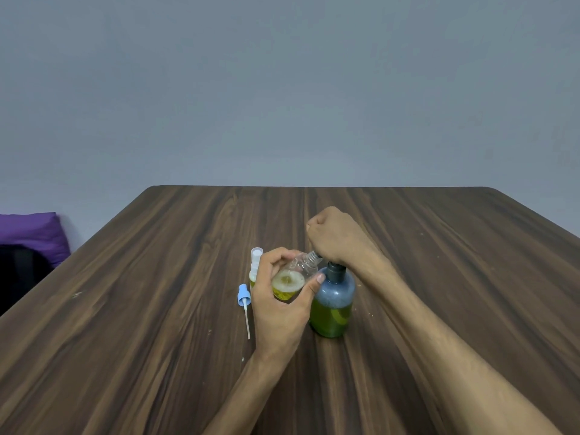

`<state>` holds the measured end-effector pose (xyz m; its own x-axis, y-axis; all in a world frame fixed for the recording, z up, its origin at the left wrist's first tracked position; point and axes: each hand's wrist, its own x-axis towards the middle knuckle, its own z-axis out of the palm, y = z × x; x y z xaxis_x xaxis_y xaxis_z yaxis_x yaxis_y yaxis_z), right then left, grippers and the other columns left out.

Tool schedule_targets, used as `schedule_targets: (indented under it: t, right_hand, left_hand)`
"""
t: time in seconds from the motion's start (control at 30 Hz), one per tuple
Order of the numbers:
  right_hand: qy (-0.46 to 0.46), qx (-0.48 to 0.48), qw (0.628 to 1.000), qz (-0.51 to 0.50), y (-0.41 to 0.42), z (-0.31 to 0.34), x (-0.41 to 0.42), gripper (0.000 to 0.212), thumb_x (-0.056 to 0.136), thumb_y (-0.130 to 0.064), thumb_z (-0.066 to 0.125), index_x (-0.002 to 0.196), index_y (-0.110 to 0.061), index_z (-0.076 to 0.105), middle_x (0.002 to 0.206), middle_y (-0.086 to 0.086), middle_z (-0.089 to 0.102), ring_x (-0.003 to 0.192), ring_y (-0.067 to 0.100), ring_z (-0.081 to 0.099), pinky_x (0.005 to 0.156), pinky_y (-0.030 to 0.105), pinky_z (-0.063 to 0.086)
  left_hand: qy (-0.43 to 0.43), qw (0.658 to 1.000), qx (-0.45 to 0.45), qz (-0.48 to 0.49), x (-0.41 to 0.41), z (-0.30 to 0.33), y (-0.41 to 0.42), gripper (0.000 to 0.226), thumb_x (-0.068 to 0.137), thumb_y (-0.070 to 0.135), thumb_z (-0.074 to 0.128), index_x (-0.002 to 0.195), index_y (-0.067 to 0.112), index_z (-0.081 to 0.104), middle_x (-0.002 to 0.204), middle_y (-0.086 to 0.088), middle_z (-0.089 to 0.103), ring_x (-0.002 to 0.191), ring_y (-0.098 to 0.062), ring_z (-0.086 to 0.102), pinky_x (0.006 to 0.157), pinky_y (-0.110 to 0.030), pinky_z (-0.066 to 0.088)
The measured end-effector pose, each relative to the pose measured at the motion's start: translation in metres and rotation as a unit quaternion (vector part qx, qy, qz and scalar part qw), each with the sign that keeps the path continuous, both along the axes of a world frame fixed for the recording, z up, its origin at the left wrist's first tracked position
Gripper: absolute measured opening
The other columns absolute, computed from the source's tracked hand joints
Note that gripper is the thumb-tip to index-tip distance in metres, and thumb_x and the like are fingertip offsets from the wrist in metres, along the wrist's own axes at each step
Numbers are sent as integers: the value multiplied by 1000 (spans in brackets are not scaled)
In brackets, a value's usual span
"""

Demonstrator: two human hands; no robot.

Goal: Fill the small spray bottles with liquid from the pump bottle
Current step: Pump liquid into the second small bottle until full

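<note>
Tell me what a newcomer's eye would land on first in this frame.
First, the two hands meeting at mid-table: the left hand holds a small clear spray bottle, uncapped and tilted, its threaded neck toward the pump bottle, while the right hand is fisted over the pump top. Next, the green liquid in the lower part of the pump bottle. Left of the hands, a blue sprayer cap with its dip tube lies on the wooden table.

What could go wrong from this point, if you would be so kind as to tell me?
1. The left hand holds the small clear bottle tilted, its open neck toward the pump bottle; liquid could miss it and land on the table.
2. The right hand presses from above; an off-centre push might tip the pump bottle.
3. The blue spray head lies loose near the left wrist and might be knocked away.
</note>
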<state>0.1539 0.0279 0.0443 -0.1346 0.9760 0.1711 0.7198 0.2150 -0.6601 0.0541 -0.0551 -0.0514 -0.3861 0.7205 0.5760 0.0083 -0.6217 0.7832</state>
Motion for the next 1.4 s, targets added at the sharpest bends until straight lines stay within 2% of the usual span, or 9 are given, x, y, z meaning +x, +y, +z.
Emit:
schedule_targets:
  t: [0.1,0.23,0.43,0.53,0.63,0.8,0.93,1.1,1.4]
  right_hand:
    - [9,15,1000,-2,1,3,0,36,80,-6,42,46,-16,33,41,-8,34,52,19,34,50,30,31]
    - [-7,-4,1000,-9,-2,-1,-1,36,82,-8,42,47,-15,37,50,-4,41,53,20,38,51,30,31]
    - [-10,11,1000,-7,-3,4,-1,37,81,-8,43,46,-15,34,48,-5,37,55,21,35,52,31,29]
    - [-26,6,1000,-9,-4,2,-1,34,81,-9,42,47,-14,39,52,-3,40,56,23,36,52,32,29]
    - [-6,21,1000,-5,1,5,0,42,82,-10,42,41,-20,47,50,-5,39,54,21,35,52,31,29]
    - [-26,0,1000,-10,-2,0,-1,37,83,-9,43,47,-15,37,52,-4,42,55,22,37,52,31,29]
    - [1,22,1000,-5,-2,6,1,40,83,-8,42,46,-16,31,45,-9,34,53,19,32,51,30,28]
    - [-19,-4,1000,-5,-1,1,-2,38,83,-10,42,46,-16,37,53,-3,39,57,22,37,52,31,29]
    - [-12,-4,1000,-3,-3,4,-2,37,85,-9,43,49,-17,36,51,-4,40,54,20,36,51,30,29]
  left_hand:
    - [0,1000,3,0,0,-1,0,57,76,-2,92,108,36,64,111,-2,72,105,-26,73,92,-28,58]
    - [-7,1000,1,-4,1,0,0,57,77,1,92,108,39,64,110,-1,73,105,-25,73,92,-27,58]
    - [-4,1000,-6,-6,2,0,1,53,76,-7,90,110,22,62,109,1,74,105,-23,74,92,-27,58]
    - [-5,1000,-2,-2,0,0,1,55,76,-7,90,110,25,62,110,-1,73,106,-25,74,92,-28,59]
    - [-14,1000,-3,-13,1,-1,1,56,77,-6,90,109,30,63,111,-3,73,107,-25,74,92,-26,59]
    - [-13,1000,-5,-14,1,0,1,53,77,-9,89,111,21,61,110,-1,75,104,-22,75,92,-25,58]
    - [-6,1000,1,-8,1,1,0,52,77,-7,89,111,21,61,110,0,75,105,-23,75,92,-26,59]
    - [-2,1000,-7,-2,0,0,0,49,77,-7,90,111,14,61,110,-2,75,104,-20,75,91,-22,58]
    - [-3,1000,-7,-7,0,-1,-1,50,78,-7,90,111,19,62,110,-3,75,106,-25,75,93,-26,58]
